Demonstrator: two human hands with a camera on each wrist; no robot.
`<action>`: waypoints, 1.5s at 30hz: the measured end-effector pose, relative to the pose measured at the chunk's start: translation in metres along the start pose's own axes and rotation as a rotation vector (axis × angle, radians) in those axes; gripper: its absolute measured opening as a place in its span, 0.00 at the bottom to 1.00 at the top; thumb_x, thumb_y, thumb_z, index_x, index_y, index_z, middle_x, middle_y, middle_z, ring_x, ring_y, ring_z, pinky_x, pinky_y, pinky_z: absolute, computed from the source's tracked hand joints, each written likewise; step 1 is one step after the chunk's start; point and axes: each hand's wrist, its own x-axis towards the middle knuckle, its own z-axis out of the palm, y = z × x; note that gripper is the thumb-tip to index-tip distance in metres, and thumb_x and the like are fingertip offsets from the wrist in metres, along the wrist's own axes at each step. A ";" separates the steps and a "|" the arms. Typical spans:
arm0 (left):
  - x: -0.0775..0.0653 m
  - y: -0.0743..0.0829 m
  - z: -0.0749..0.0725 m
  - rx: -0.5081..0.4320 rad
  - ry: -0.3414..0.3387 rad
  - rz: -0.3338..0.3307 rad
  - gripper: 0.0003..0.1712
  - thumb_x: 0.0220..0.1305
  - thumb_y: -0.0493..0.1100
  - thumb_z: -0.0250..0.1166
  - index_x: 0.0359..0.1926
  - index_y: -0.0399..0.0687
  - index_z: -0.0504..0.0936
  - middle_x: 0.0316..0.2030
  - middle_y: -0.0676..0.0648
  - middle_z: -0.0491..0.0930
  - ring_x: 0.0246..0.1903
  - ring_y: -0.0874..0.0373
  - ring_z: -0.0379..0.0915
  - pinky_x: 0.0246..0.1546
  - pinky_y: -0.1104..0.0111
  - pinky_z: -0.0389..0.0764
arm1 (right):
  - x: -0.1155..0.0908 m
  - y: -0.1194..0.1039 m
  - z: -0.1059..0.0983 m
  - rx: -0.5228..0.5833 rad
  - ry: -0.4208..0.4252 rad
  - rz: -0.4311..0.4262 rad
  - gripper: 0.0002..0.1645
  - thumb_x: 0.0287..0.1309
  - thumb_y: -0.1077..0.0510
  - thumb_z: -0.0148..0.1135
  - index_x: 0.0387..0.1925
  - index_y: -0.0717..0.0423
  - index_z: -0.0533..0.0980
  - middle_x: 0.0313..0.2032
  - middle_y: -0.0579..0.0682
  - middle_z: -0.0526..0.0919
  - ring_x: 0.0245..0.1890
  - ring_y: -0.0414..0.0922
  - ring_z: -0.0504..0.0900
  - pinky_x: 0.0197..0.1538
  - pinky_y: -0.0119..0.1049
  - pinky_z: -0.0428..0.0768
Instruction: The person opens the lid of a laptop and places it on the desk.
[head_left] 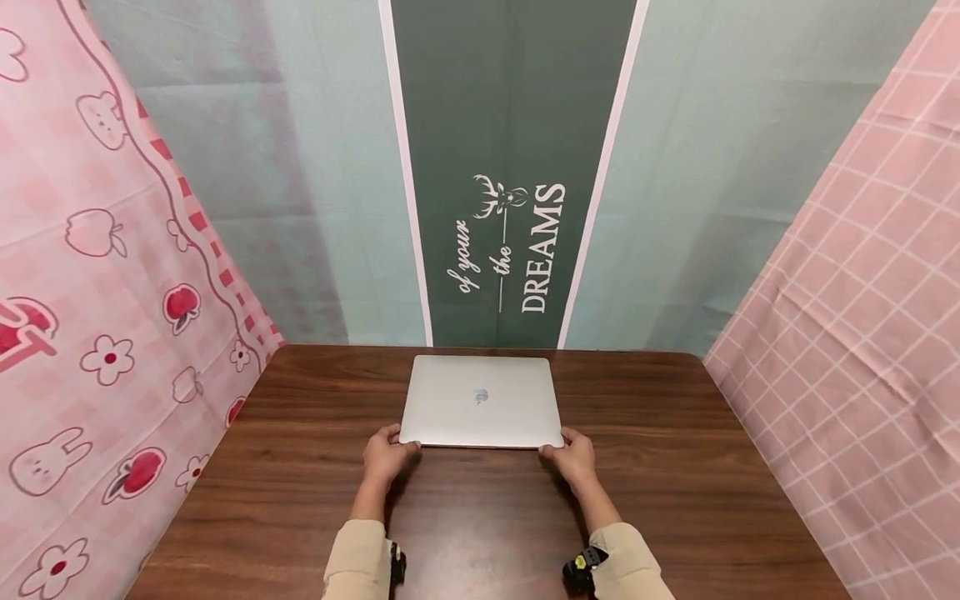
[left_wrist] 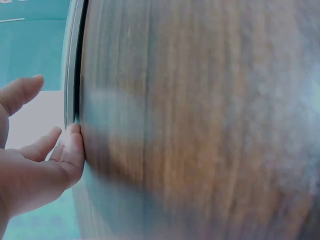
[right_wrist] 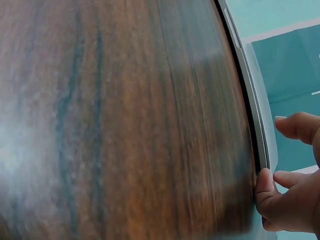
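Pinching the closed silver aluminium laptop (head_left: 481, 401) at its near corners, the left hand (head_left: 386, 454) and right hand (head_left: 573, 457) grip thinly; fingertips could slip, dropping it onto the dark wooden table (head_left: 675, 467).

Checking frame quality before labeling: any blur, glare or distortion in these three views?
Head view: sharp, evenly lit, wide-angle bend at the curtain edges; soft shadows under both hands at the laptop. Left wrist view: table smeared and pale with glare, left hand fairly clear. Right wrist view: wood blurred, hazy glare at left, right hand cropped at the frame edge.
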 end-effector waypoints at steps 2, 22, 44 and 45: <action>-0.001 0.001 -0.001 0.009 0.004 0.003 0.33 0.43 0.33 0.71 0.52 0.22 0.72 0.40 0.31 0.79 0.40 0.46 0.77 0.38 0.62 0.76 | 0.000 0.000 -0.001 0.001 -0.009 -0.002 0.38 0.38 0.68 0.68 0.53 0.82 0.66 0.45 0.73 0.75 0.45 0.59 0.75 0.46 0.43 0.74; -0.005 0.000 -0.012 0.087 -0.072 -0.012 0.33 0.39 0.33 0.75 0.51 0.26 0.75 0.35 0.39 0.79 0.36 0.50 0.73 0.35 0.65 0.72 | 0.009 -0.009 -0.011 -0.295 -0.091 -0.090 0.32 0.27 0.67 0.74 0.41 0.76 0.76 0.35 0.64 0.81 0.37 0.55 0.77 0.44 0.47 0.74; -0.010 0.001 -0.012 0.046 -0.124 -0.039 0.31 0.41 0.34 0.75 0.49 0.26 0.74 0.34 0.38 0.78 0.33 0.52 0.73 0.33 0.65 0.73 | -0.004 -0.013 -0.010 -0.345 -0.031 -0.038 0.32 0.30 0.61 0.73 0.39 0.78 0.74 0.36 0.68 0.79 0.38 0.61 0.76 0.44 0.51 0.73; -0.011 0.001 -0.011 0.040 -0.124 -0.033 0.32 0.41 0.33 0.74 0.49 0.25 0.74 0.34 0.38 0.78 0.33 0.52 0.73 0.33 0.65 0.73 | -0.005 -0.012 -0.010 -0.356 -0.026 -0.050 0.31 0.30 0.61 0.74 0.39 0.78 0.75 0.35 0.67 0.79 0.37 0.60 0.76 0.43 0.50 0.73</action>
